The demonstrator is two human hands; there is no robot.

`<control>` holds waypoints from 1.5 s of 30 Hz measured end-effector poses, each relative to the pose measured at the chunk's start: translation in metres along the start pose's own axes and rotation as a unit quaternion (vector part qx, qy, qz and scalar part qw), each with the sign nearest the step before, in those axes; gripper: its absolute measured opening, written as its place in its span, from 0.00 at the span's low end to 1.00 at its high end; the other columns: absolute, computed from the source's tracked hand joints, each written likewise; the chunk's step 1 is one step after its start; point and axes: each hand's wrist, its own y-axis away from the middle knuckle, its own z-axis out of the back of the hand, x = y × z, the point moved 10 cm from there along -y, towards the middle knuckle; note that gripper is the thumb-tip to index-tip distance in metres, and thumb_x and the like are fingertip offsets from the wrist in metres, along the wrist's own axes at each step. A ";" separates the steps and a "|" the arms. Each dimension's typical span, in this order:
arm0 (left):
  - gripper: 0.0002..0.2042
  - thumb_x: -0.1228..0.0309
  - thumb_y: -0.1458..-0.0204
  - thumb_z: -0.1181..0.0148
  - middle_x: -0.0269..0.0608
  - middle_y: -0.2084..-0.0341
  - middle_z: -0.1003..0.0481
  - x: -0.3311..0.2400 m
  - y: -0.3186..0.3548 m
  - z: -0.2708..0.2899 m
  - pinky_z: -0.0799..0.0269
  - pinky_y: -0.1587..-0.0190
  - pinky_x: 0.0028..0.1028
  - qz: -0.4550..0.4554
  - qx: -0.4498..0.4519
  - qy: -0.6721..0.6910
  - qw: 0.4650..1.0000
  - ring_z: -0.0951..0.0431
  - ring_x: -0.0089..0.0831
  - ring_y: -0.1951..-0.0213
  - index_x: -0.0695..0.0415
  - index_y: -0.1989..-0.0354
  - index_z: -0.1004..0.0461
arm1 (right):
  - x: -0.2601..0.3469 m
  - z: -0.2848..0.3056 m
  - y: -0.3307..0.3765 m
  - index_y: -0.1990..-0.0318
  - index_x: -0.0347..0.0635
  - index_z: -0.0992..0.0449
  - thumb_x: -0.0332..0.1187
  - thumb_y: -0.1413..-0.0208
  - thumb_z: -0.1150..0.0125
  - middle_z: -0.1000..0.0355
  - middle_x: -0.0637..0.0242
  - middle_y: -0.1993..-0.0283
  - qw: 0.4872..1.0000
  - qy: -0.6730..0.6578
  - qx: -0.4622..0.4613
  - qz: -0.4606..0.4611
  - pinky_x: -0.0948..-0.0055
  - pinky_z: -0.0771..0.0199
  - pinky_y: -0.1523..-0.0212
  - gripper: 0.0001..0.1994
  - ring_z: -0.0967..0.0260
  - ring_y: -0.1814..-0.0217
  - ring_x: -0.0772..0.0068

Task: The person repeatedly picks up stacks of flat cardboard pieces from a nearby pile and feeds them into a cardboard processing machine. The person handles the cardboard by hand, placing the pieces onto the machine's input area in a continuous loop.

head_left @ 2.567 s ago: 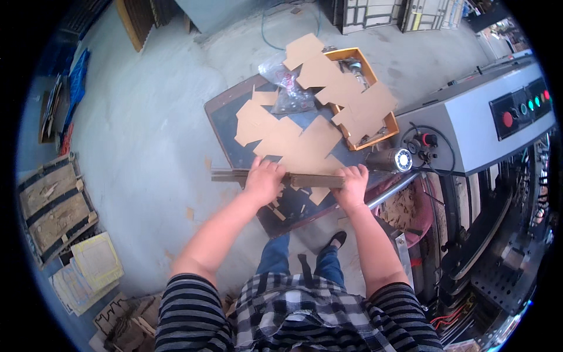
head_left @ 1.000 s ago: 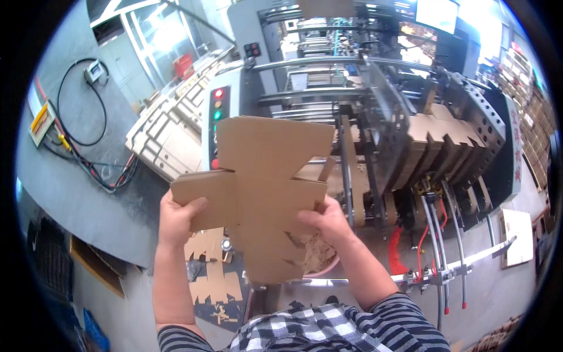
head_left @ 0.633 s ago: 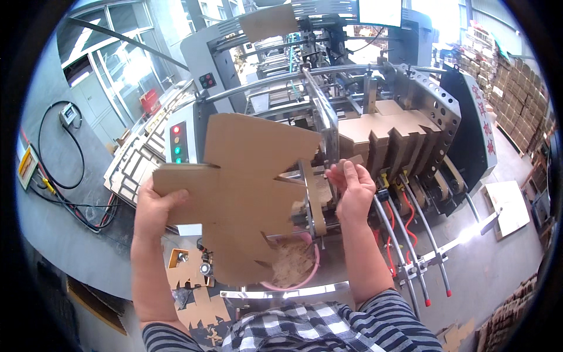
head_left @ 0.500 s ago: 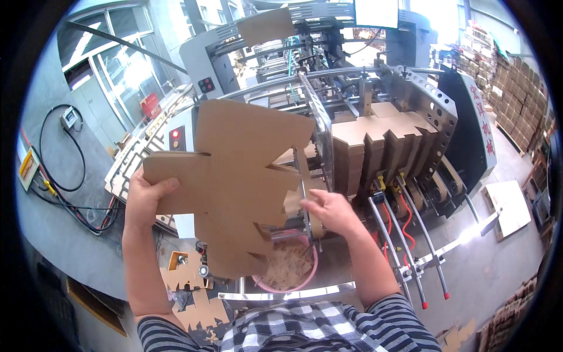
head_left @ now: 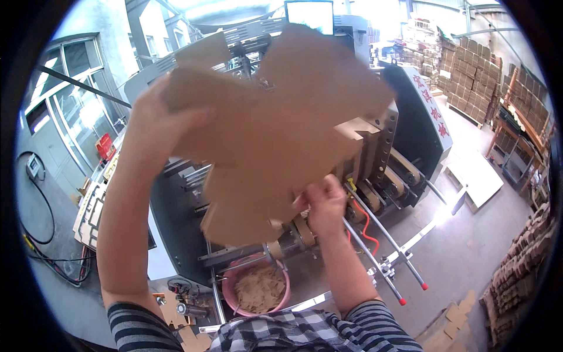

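Observation:
A brown die-cut cardboard blank [head_left: 264,129], perhaps several stacked, is held up in front of me and tilted, a little blurred by motion. My left hand [head_left: 158,120] grips its left flap, thumb lying on the near face. At the blank's lower right edge my right hand [head_left: 324,202] has its fingers bent; whether it pinches the edge or a scrap is hard to make out. Behind the blank is a machine, where upright cardboard blanks [head_left: 366,146] stand, partly hidden.
Below the blank, a pink tub [head_left: 286,287] holds cardboard scraps. Metal rods with red tips [head_left: 402,301] stick out toward me at the right. A dark machine side panel [head_left: 404,111] rises beyond them. Cardboard stacks [head_left: 516,270] line the right, and a pale board [head_left: 478,176] lies on the floor.
My left hand has raised and tilted the cardboard blank, carrying it up and toward the machine. My right hand now meets its lower right edge with fingers curled. The view has shifted rightward.

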 end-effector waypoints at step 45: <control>0.22 0.80 0.54 0.35 0.47 0.56 0.25 0.322 0.396 -0.121 0.27 0.50 0.30 0.552 0.205 0.277 0.759 0.23 0.32 0.55 0.67 0.49 0.32 | -0.090 0.205 -0.224 0.51 0.27 0.34 0.42 0.43 0.41 0.26 0.44 0.64 0.900 0.251 -0.187 -0.304 0.73 0.25 0.81 0.23 0.22 0.72 0.61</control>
